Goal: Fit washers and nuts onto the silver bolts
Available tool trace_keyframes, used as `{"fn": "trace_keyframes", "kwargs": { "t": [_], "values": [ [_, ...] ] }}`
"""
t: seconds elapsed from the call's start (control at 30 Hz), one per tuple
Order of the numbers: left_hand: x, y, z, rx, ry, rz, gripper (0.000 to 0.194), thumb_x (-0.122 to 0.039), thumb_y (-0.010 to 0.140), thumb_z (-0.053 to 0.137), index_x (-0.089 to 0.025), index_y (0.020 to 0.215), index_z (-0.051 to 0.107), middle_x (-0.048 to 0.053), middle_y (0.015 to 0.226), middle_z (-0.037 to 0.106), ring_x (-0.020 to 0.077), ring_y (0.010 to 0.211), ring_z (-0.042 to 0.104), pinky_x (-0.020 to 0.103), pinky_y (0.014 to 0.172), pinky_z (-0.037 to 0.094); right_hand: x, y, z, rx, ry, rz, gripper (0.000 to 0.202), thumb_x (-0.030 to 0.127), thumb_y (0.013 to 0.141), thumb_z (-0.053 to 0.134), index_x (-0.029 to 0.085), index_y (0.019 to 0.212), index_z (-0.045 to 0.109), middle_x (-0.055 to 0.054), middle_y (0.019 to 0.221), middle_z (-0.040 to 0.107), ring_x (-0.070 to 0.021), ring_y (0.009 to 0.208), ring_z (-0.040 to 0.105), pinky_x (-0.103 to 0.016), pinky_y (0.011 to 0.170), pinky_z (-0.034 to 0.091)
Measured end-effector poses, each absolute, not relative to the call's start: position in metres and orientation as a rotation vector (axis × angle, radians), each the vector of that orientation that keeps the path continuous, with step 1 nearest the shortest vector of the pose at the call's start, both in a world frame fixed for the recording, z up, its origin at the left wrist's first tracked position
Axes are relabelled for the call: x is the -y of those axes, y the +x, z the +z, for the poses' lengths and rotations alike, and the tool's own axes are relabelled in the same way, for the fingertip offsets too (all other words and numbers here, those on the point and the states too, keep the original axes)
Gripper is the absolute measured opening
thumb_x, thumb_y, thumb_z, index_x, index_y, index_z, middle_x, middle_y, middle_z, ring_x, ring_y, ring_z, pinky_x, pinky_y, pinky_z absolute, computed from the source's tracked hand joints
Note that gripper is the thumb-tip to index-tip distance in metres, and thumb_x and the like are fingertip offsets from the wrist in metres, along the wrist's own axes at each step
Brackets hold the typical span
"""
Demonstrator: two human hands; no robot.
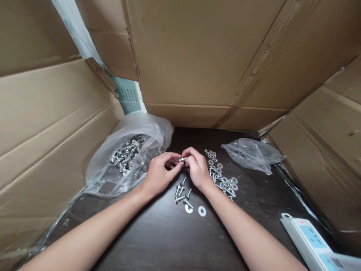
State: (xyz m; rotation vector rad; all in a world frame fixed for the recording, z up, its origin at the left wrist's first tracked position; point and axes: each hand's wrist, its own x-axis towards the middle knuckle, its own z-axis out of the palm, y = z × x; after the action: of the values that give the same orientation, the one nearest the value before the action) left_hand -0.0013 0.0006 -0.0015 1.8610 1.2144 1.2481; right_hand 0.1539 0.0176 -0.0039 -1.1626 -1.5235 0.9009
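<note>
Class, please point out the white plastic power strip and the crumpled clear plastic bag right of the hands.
White plastic power strip (pixel 313 237), head view: blue socket panel.
Crumpled clear plastic bag (pixel 252 153), head view: middle.

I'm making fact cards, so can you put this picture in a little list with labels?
Left hand: pinching a small metal piece
Right hand: pinching it too
Between arms: bolts, two washers
Left: open bag of metal hardware
Right: hardware pile, clear bag, power strip
Table: dark
Walls: cardboard
</note>
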Motion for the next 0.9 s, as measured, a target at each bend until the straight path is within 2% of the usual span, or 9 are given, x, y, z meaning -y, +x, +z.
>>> {"fn": "trace_keyframes", "kwargs": {
  "t": [0.3, 0.67, 0.8, 0.9],
  "values": [
    [-0.0010, -0.0011, -0.0025, -1.219, 1.861, 1.247, 0.014, -0.018, 0.088, 0.071, -0.019, 0.100, 0.076, 0.004, 0.093, 0.079, 0.0173, 0.081, 0.075, 0.027, 0.072, 0.063, -0.0181, 0.1536, -0.0045, 1.526, -1.176, 0.909, 0.012, 0.027, 0.077, 0.047, 0.022, 0.076, 0.058, 0.000, 0.072, 0.057, -0.0174, 0.066, 0.051, -0.030, 0.063, 0.040],
    [0.0004, -0.0008, -0.0013, -1.215, 1.861, 1.252, 0.012, -0.018, 0.087, 0.070, -0.019, 0.098, 0.076, 0.004, 0.092, 0.079, 0.0171, 0.080, 0.074, 0.027, 0.072, 0.062, -0.0179, 0.1536, -0.0033, 1.567, -1.210, 0.902, 0.014, 0.029, 0.079, 0.048, 0.022, 0.067, 0.051, 0.001, 0.065, 0.052, -0.0165, 0.063, 0.049, -0.029, 0.060, 0.037],
    [-0.0001, -0.0013, -0.0018, -1.214, 1.872, 1.269, 0.012, -0.018, 0.088, 0.070, -0.020, 0.098, 0.076, 0.004, 0.092, 0.079, 0.0174, 0.080, 0.075, 0.027, 0.071, 0.063, -0.0178, 0.1521, -0.0036, 1.592, -1.213, 0.878, 0.020, 0.030, 0.082, 0.048, 0.022, 0.064, 0.050, 0.002, 0.061, 0.049, -0.0154, 0.061, 0.046, -0.029, 0.058, 0.034],
    [-0.0002, -0.0019, -0.0019, -1.224, 1.880, 1.279, 0.013, -0.018, 0.088, 0.070, -0.019, 0.099, 0.076, 0.004, 0.093, 0.079, 0.0172, 0.079, 0.074, 0.027, 0.071, 0.062, -0.0174, 0.1498, -0.0036, 1.608, -1.243, 0.848, 0.034, 0.037, 0.088, 0.049, 0.022, 0.058, 0.045, 0.003, 0.056, 0.042, -0.0143, 0.058, 0.041, -0.029, 0.056, 0.030]
  ]
}}
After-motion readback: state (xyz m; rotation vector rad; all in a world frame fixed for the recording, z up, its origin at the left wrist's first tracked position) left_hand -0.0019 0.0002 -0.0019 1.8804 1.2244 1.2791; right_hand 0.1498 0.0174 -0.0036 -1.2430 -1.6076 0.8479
